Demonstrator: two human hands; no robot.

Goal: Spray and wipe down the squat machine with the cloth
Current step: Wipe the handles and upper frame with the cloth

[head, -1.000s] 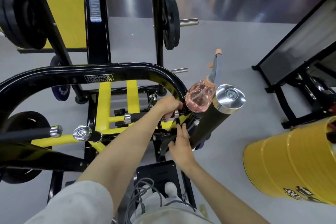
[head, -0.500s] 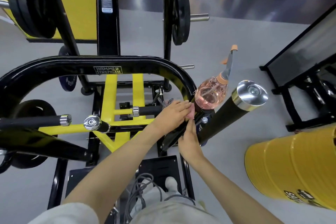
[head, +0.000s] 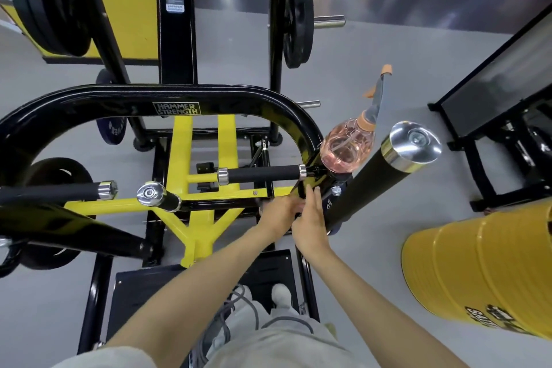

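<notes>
Head | left hand [head: 279, 212] lower on squat machine [head: 89, 104], grip unclear | right hand [head: 310, 219] flat

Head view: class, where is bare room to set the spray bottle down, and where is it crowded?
Free: grey floor between the black roller bar and yellow drum; floor left of the footplate. Crowded: the frame joint under the spray bottle, where left hand and right hand meet.

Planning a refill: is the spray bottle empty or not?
Not empty. Pink liquid shows through the clear round body of the spray bottle, with the dip tube running into it; the exact level cannot be told.
</notes>
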